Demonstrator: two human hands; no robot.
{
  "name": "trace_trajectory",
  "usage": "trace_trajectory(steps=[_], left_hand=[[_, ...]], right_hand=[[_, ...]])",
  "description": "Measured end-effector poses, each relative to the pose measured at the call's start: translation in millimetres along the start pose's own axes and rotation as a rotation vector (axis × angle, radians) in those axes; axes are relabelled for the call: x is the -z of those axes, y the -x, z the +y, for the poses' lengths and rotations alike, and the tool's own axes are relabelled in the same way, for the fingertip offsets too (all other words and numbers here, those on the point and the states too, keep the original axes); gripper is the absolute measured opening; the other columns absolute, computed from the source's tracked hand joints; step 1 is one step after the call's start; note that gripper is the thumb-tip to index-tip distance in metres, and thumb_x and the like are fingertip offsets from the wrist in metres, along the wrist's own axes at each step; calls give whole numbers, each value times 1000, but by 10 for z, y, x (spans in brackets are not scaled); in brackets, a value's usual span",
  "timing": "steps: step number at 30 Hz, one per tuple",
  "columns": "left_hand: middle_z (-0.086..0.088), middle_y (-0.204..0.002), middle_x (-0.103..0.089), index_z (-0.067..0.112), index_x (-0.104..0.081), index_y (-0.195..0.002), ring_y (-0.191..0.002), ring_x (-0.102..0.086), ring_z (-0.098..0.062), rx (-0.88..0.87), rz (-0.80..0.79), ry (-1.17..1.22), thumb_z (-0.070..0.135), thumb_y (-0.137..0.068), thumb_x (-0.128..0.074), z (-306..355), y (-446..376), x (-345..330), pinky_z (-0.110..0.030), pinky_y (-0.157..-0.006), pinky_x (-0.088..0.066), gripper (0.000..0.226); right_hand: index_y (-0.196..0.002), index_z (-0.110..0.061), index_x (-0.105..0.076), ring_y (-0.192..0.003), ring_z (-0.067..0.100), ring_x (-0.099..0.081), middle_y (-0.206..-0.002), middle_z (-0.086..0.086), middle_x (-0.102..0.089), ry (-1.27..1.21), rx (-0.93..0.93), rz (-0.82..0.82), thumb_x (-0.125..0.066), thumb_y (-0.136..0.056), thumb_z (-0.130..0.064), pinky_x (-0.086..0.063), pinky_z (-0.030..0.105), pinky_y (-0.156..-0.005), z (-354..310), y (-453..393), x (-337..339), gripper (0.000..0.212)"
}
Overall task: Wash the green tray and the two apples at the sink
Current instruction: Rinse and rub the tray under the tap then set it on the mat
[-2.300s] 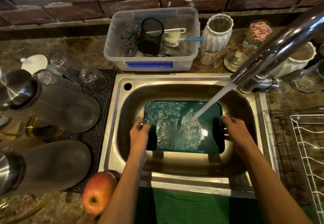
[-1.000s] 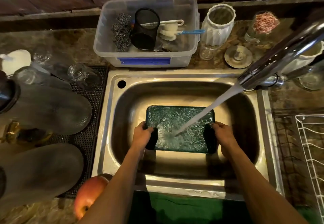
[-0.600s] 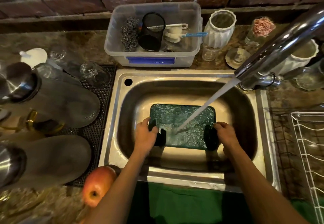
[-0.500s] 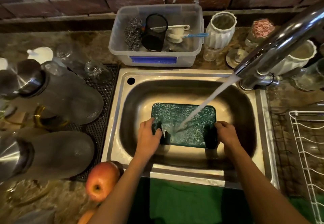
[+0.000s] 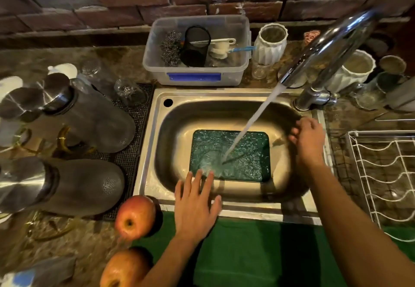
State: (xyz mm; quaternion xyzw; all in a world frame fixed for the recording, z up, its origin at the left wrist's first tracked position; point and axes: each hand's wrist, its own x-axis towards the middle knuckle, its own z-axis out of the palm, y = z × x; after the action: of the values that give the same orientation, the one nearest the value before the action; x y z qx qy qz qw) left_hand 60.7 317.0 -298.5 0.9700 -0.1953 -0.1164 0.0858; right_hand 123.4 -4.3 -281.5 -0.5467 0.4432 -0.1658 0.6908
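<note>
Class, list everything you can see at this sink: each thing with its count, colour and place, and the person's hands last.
tray: 1, green, flat in the sink under the running water
sink: 1, steel, centre
apples: 2, red, counter at the sink's front left
faucet: 1, chrome, back right, running
plastic tub: 1, clear, behind the sink, holding scourers and brushes
vases: 2, white, back right
wire rack: 1, white, right
left hand: open, over the sink's front rim
right hand: loosely curled, holding nothing, above the sink's right side
</note>
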Motion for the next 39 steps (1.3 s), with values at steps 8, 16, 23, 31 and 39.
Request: trace_trajectory(steps=[8, 16, 23, 31, 39], left_hand=[[-4, -158, -38, 29, -31, -154, -147, -29, -31, 16, -35, -34, 54, -92, -41, 12, -32, -52, -56, -116, -26, 68], [-6, -157, -40, 27, -32, -155, -147, -31, -32, 3, 3, -18, 50, -91, -46, 12, -25, -60, -53, -115, -30, 69], [-5, -159, -37, 27, -32, -155, -149, -28, -31, -7, 11, -18, 49, -90, -46, 20, -27, -49, -53, -117, -28, 69], [-5, -159, -36, 26, -32, -154, -149, -26, -31, -15, 6, -17, 49, -90, -46, 7, -47, -82, -53, -117, -28, 69], [-6, -158, -39, 26, -31, -154, -148, -28, -31, -22, 5, -26, 48, -91, -46, 4, -55, -91, -53, -117, -27, 69]], right_hand=[[-81, -23, -45, -38, 3, -42, -52, -8, -47, -309, -111, 165, -34, -101, -41, -35, 19, -41, -708, -354, 38, 29], [-140, -23, -47, -120, 22, -59, -135, 3, -60, -313, -229, 128, -31, -99, -59, -44, 41, -106, -848, -566, 131, 56], [-148, -21, -39, -137, 24, -45, -149, 5, -49, -441, -283, -1, -22, -95, -67, -29, 42, -119, -835, -668, 174, 72], [-138, -25, -51, -114, 18, -64, -133, 0, -64, -470, -233, 104, -34, -95, -65, -48, 34, -104, -815, -701, 89, 61], [-133, -19, -55, -105, 21, -70, -122, 4, -69, -487, -163, 116, -45, -97, -54, -59, 38, -89, -874, -567, 27, 51]])
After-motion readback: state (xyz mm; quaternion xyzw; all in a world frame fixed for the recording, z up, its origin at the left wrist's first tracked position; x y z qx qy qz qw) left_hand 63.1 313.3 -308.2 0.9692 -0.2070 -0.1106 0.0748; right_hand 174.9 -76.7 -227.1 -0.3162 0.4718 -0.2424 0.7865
